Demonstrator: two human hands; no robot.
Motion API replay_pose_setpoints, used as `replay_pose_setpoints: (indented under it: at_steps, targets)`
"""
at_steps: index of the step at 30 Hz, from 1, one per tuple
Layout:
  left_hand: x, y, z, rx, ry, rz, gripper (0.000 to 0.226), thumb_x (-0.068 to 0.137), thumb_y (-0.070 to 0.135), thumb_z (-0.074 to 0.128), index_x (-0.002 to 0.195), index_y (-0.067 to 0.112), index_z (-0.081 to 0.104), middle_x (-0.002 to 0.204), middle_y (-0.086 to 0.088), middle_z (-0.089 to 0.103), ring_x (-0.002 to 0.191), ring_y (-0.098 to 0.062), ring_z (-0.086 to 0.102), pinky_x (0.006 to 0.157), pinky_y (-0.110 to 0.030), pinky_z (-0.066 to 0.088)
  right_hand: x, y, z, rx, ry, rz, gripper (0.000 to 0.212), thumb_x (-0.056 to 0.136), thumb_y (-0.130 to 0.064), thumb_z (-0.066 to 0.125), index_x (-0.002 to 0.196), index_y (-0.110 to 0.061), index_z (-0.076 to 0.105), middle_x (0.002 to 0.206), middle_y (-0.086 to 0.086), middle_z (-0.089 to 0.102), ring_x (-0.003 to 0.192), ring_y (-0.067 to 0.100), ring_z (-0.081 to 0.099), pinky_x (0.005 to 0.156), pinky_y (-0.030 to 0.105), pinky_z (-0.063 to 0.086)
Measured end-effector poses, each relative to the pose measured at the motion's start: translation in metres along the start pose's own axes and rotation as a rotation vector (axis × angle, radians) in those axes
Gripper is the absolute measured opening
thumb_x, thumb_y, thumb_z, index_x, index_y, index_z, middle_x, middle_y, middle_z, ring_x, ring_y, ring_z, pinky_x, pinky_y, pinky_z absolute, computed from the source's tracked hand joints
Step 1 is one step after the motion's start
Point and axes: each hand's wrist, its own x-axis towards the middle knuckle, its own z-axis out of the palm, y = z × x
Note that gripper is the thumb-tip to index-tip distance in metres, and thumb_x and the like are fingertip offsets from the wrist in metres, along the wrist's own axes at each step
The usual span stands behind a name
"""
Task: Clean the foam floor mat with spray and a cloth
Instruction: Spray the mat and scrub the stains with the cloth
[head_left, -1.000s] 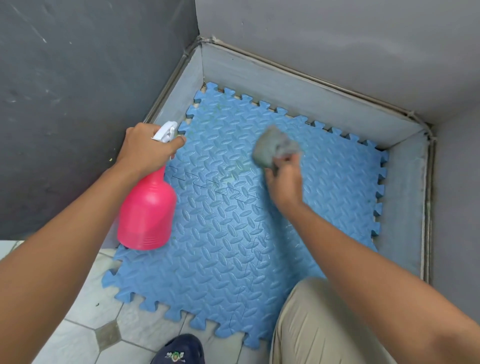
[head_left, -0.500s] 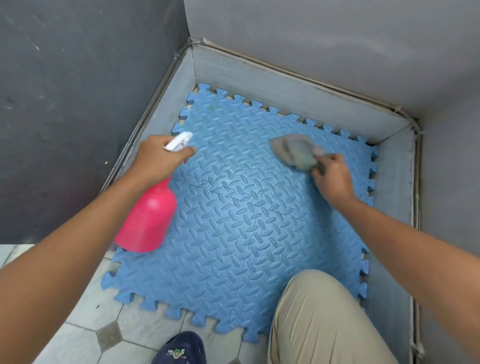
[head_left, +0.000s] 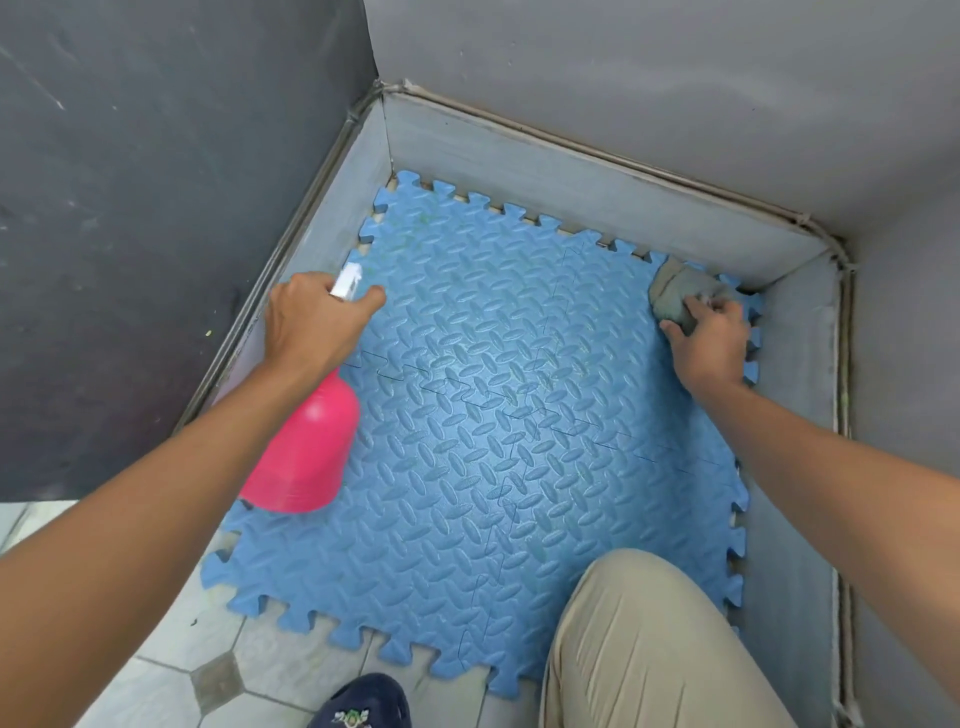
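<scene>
The blue foam floor mat (head_left: 483, 441) lies in a corner, made of interlocking square tiles with toothed puzzle edges and a raised pattern of crossed ovals; the thin seams between tiles show as zigzag lines. Its far and right edges sit against a low grey skirting (head_left: 571, 171), and its near left edge reaches onto the pale glazed floor tiles (head_left: 171, 649) with small dark diamond insets.

Your left hand (head_left: 311, 325) is wrapped around the neck of the pink plastic spray bottle (head_left: 304, 457), a smooth, rounded, bulb-shaped bottle with a white trigger head (head_left: 347, 280). The fingers are curled closed around the neck, with the index finger stretched forward across the trigger (whether it is pressing, you cannot tell). The bottle hangs tilted over the mat's left side.

Your right hand (head_left: 711, 338) is at the mat's far right corner, palm down, fingers bent and bunched onto the crumpled grey cloth (head_left: 680, 296), pressing it to the foam. The cloth looks soft and folded, with part of it poking out beyond your fingertips toward the skirting.

Your knee in ribbed beige fabric (head_left: 649, 649) rests over the mat's near right part, and a dark blue slipper toe (head_left: 363, 701) sits on the floor tiles.
</scene>
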Motion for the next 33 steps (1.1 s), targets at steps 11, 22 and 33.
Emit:
replay_pose_setpoints:
  at_steps: [11,22,33]
  targets:
    - [0.006,-0.024,-0.012,-0.054,0.040,0.045,0.055,0.085,0.050,0.070,0.060,0.011,0.041,0.056,-0.003,0.039,0.071,-0.029,0.043,0.072,-0.030,0.030,-0.008,-0.246,0.089,0.159,-0.120,-0.409,0.028,0.094,-0.025,0.061,0.115,-0.007,0.062,0.137,0.014,0.040,0.122,0.039,0.037,0.101,0.041,0.040]
    - [0.007,-0.019,-0.011,-0.095,0.043,0.067,0.053,0.086,0.044,0.074,0.062,0.005,0.047,0.057,-0.006,0.038,0.063,-0.025,0.037,0.061,-0.035,0.033,-0.054,-0.236,0.081,-0.021,-0.433,-1.182,0.048,0.089,-0.032,0.071,0.134,-0.018,0.060,0.137,0.013,0.049,0.115,0.034,0.048,0.097,0.040,0.044]
    - [0.000,-0.008,-0.017,-0.227,-0.116,-0.051,0.051,0.079,0.046,0.079,0.087,-0.003,0.068,0.089,-0.027,0.068,0.060,-0.033,0.069,0.040,-0.042,0.059,-0.003,-0.205,0.071,0.093,-0.061,-0.460,0.036,0.091,-0.024,0.062,0.126,-0.015,0.063,0.131,0.014,0.048,0.118,0.037,0.044,0.100,0.043,0.044]
